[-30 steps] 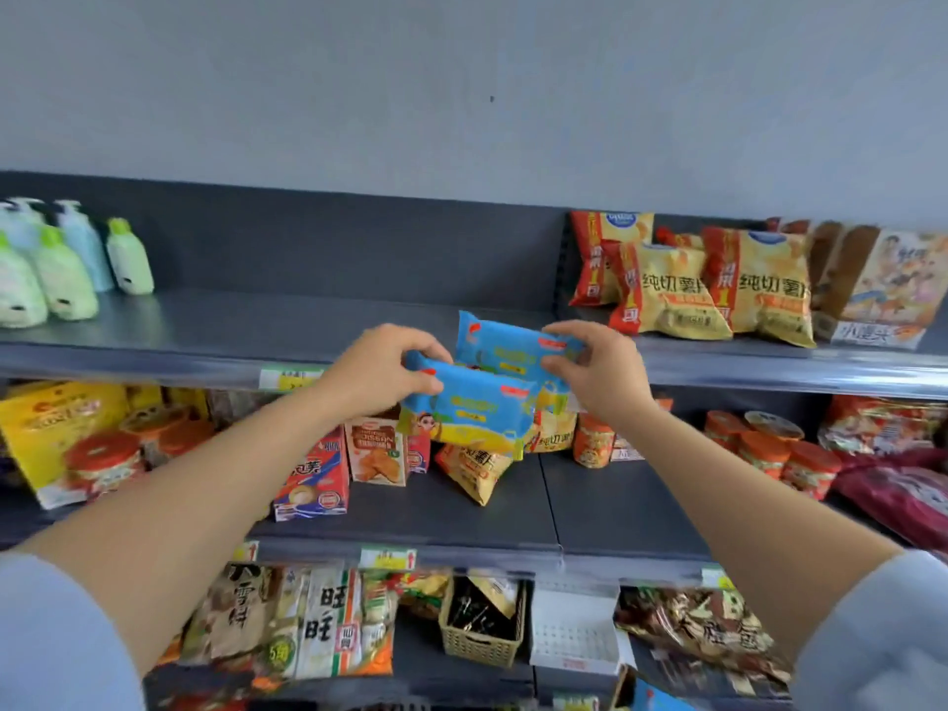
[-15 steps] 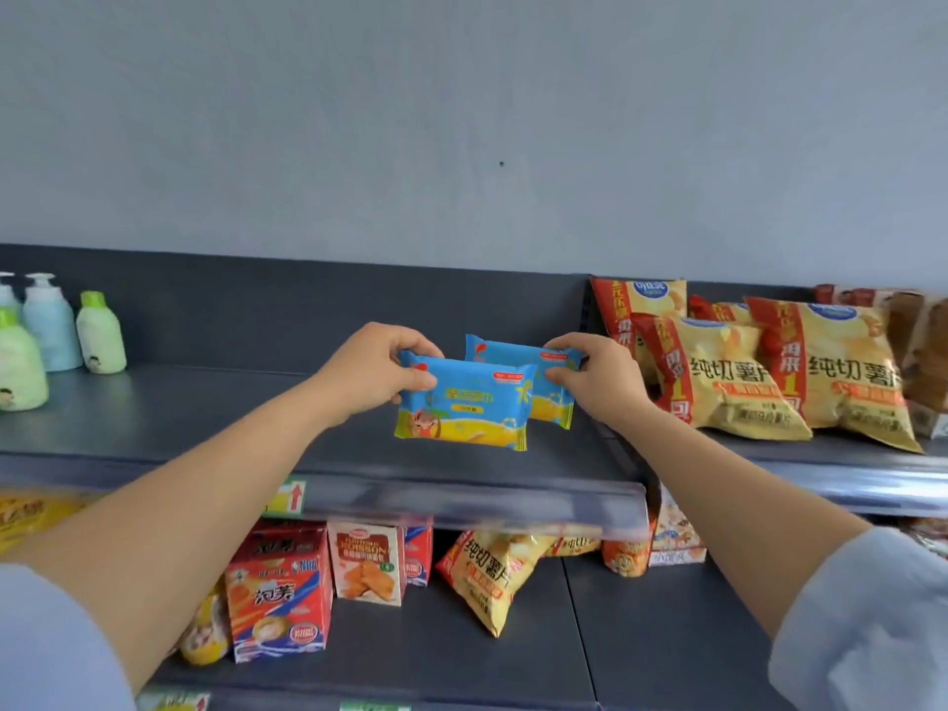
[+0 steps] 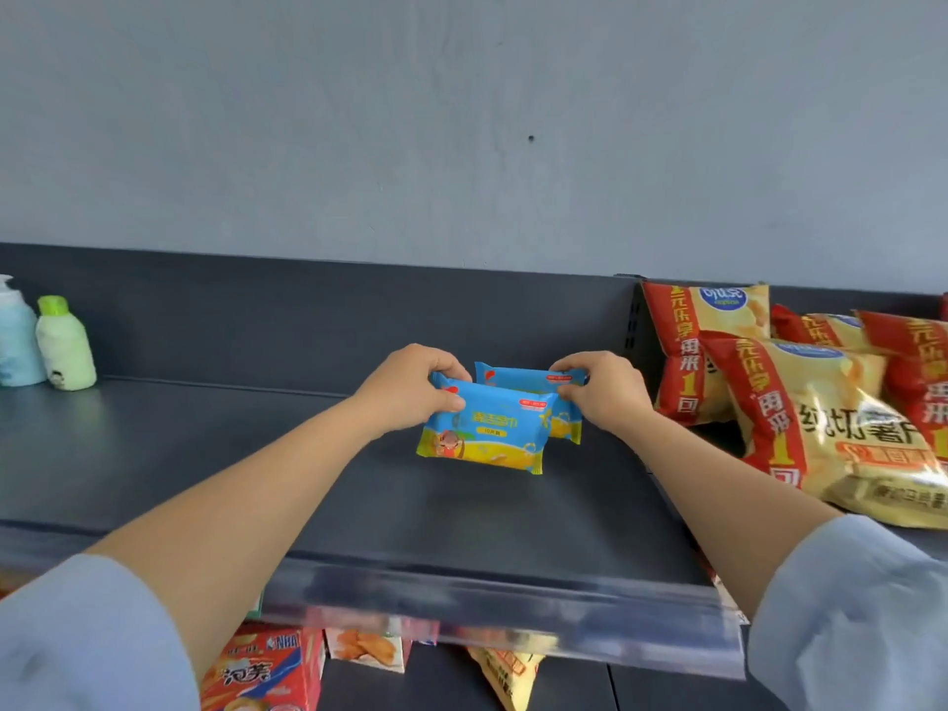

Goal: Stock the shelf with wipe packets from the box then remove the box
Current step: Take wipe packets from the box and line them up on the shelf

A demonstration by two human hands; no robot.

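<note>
Blue front wipe packet (image 3: 482,428) stands on dark shelf (image 3: 205,454), left hand (image 3: 410,390) pinching its top left corner. Rear wipe packet (image 3: 538,397) just behind, right hand (image 3: 605,392) pinching its right end. Chip bags (image 3: 821,428) at right, bottles (image 3: 64,346) far left.

shelf (image 3: 205,454): dark grey | left: bottles (image 3: 64,346) | centre: wipe packets (image 3: 482,438) | right: chip bags (image 3: 831,428)

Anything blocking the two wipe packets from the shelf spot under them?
Nothing visible. The left hand grips the front wipe packet, the right hand the rear wipe packet, just above or on bare shelf. Far left stand bottles, to the right chip bags; both clear of it.
</note>
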